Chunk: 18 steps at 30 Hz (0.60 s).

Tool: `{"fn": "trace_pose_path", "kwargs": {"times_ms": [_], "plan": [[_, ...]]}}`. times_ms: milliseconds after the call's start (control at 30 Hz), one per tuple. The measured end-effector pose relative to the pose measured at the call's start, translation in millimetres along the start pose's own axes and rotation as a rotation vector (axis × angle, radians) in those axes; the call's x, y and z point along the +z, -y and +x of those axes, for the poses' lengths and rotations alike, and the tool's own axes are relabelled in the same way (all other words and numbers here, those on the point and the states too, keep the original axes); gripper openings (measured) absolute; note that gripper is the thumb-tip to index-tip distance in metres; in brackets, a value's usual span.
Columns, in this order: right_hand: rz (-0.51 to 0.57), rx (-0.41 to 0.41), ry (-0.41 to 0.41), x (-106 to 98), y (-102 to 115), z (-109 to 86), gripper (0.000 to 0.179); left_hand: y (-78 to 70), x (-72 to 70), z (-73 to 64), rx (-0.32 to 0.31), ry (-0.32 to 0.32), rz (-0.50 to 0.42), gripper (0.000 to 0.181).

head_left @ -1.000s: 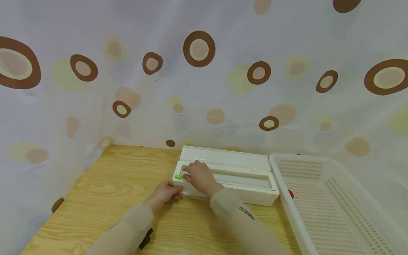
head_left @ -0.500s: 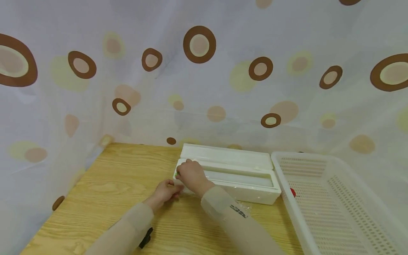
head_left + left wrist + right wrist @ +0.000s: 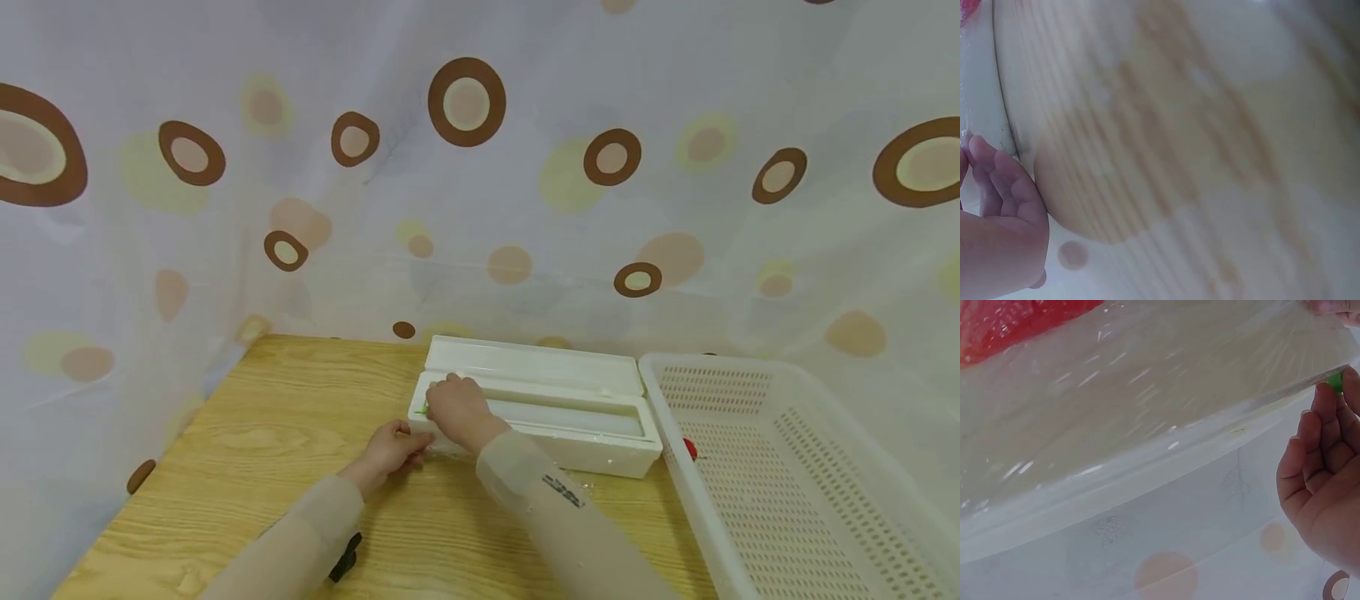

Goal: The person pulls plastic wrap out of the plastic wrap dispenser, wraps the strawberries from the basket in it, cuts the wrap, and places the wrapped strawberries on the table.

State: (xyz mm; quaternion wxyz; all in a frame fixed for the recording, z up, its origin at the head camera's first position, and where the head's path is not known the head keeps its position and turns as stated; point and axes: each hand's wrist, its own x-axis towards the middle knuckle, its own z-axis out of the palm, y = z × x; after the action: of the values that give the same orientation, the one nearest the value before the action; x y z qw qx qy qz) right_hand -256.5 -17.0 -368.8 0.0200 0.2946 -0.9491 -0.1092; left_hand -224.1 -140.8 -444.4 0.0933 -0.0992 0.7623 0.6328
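Observation:
A long white cling film dispenser (image 3: 600, 454) lies on the table with its lid (image 3: 540, 367) folded back, a pale roll (image 3: 570, 417) inside. My left hand (image 3: 390, 450) is at the dispenser's front left corner, pinching the edge of the clear cling film (image 3: 966, 115). Over the dispenser's left end, my right hand (image 3: 459, 410) pinches a small green slider cutter (image 3: 1335, 381) between thumb and finger. Film stretches in wrinkles from the dispenser toward the left fingers (image 3: 1332, 306) in the right wrist view. In the head view, the right hand partly hides the slider.
A white perforated plastic basket (image 3: 693, 517) stands close to the dispenser's right end. Inside it, a small red item (image 3: 690, 449) lies by the left wall. A patterned curtain (image 3: 480, 208) hangs behind the wooden table (image 3: 300, 417). A black strap (image 3: 347, 557) shows beneath the left forearm.
My right hand has come left and down onto the green slider, then shifted slightly right. My left hand has stayed at the front left corner. The head view has tilted a little.

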Motion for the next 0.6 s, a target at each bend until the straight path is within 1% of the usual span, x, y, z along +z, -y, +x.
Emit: {"fn": "trace_pose_path", "kwargs": {"times_ms": [100, 200, 333, 467, 600], "plan": [[-0.011, 0.0, -0.009, -1, -2, -2.9, 0.019, 0.3, 0.7, 1.0, -0.001, -0.003, -0.004, 0.025], [-0.041, 0.003, 0.001, -2, -9, -9.2, 0.015, 1.0, 3.6, 3.0, 0.002, -0.003, -0.003, 0.023], [-0.043, -0.001, 0.032, -5, -21, -17.7, 0.018, 0.2, 2.4, 4.3, 0.005, -0.001, 0.013, 0.023], [-0.009, -0.011, 0.022, -5, -28, -22.8, 0.02, 0.1, -0.2, 3.6, 0.0, -0.01, 0.004, 0.025], [-0.01, -0.007, 0.024, -2, -32, -26.7, 0.02, 1.0, 3.2, 3.2, -0.002, -0.009, 0.001, 0.024]]}}
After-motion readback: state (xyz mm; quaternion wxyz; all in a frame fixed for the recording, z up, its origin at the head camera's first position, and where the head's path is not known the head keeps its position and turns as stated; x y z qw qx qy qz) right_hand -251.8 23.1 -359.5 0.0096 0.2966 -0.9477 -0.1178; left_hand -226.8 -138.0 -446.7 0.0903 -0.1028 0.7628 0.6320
